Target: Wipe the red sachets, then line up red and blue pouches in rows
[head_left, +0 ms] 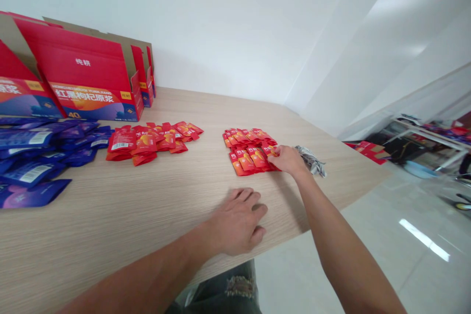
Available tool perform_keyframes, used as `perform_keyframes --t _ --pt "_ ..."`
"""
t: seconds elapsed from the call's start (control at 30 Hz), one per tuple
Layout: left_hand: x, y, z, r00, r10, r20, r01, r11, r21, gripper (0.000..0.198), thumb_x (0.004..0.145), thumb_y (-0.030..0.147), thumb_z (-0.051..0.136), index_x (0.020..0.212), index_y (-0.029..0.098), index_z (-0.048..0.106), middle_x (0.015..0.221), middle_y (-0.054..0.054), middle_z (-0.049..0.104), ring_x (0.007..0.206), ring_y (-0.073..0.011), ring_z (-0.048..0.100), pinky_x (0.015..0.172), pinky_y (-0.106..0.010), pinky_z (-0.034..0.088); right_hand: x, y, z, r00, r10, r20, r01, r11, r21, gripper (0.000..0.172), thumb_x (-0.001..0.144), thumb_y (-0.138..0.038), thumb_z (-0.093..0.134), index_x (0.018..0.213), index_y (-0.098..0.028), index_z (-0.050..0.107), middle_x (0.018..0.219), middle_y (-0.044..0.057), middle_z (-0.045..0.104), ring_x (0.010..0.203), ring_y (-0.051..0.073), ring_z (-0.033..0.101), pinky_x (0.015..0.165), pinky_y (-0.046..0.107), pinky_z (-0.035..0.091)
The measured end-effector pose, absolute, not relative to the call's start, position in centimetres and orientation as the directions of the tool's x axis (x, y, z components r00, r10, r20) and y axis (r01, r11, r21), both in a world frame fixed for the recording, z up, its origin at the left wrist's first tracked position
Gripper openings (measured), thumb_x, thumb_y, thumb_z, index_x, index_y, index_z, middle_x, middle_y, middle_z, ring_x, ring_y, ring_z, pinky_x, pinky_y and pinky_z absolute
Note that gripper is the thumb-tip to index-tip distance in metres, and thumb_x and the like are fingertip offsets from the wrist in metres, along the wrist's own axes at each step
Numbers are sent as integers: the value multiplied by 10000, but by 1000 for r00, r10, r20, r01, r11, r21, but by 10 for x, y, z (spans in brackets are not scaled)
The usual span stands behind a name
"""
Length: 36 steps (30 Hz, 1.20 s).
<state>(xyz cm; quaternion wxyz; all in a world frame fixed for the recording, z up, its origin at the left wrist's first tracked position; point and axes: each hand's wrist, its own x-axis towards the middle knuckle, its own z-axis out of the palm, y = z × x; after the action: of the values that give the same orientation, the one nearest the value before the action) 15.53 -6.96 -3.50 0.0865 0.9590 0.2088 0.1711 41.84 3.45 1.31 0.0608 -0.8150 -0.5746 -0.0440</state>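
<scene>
My right hand lies on the right end of a neat double row of small red-orange sachets on the wooden table. Its fingers are curled round one sachet at the row's near right corner. My left hand rests palm down at the table's near edge, fingers loosely bent, holding nothing. It is a short way in front of the sachet rows. A looser heap of the same red sachets lies further left.
A pile of blue pouches covers the table's left side. Opened red cartons stand at the back left against the white wall. A crumpled grey wrapper lies right of my right hand. Beyond the table's right edge is a glossy floor with clutter.
</scene>
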Motion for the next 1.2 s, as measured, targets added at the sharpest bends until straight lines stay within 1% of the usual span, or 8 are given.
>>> perform_keyframes --t 0.4,0.5,0.63,0.7,0.8,0.87,1.0,1.2 --pt "155 -70 -34 856 432 285 373 -896 240 355 1039 442 577 1280 194 655 1461 -145 610 1394 -329 519 1201 -493 368 425 41 1 324 938 127 946 -319 -55 307 935 -418 643 1098 -218 809 1134 143 829 1106 327 773 854 345 543" --pt "155 -69 -35 856 429 287 371 -898 237 366 1039 449 578 1289 192 651 1469 -149 606 1398 -334 518 1197 -501 373 430 42 0 258 960 109 965 -252 -64 340 980 -447 629 1171 -230 807 1205 127 820 1144 307 764 919 340 539" --pt "155 -69 -35 856 428 290 369 -899 237 362 1043 448 573 1292 195 646 1469 -148 607 1401 -332 516 1193 -498 373 453 37 4 146 978 148 983 -127 -134 427 1033 -501 584 1273 -205 777 1329 133 776 1210 282 735 1026 344 521" --pt "155 -69 -35 856 428 291 369 -899 236 358 1041 444 575 1287 194 647 1465 -149 610 1399 -330 518 1193 -495 372 471 32 4 96 980 173 990 -75 -121 467 971 -499 690 1315 -189 751 1350 151 757 1242 297 710 1067 367 509" --pt "156 -70 -34 856 427 290 370 -900 233 350 1036 436 582 1276 189 647 1460 -152 610 1393 -331 521 1189 -497 374 495 24 -1 54 984 170 999 -55 0 719 781 -501 886 1410 -219 685 1489 173 658 1398 389 578 1125 485 479" --pt "156 -70 -34 857 427 289 370 -900 231 342 1034 428 584 1270 189 648 1455 -153 611 1391 -333 522 1185 -499 378 507 20 -8 57 983 175 996 -70 64 809 752 -515 902 1463 -238 635 1572 180 580 1468 437 486 1136 572 455" --pt "156 -70 -34 857 427 287 370 -899 235 340 1038 426 578 1270 188 650 1445 -155 617 1387 -334 526 1186 -508 382 520 20 -21 -14 968 250 995 -12 101 739 854 -534 810 1481 -215 586 1561 203 573 1445 441 487 1127 614 441" --pt "156 -70 -34 858 430 281 371 -897 239 363 1037 434 578 1286 181 655 1467 -163 608 1405 -341 518 1191 -520 385 527 23 -26 -96 941 325 992 64 107 664 895 -579 750 1429 -214 600 1457 212 631 1361 434 539 1080 589 456"
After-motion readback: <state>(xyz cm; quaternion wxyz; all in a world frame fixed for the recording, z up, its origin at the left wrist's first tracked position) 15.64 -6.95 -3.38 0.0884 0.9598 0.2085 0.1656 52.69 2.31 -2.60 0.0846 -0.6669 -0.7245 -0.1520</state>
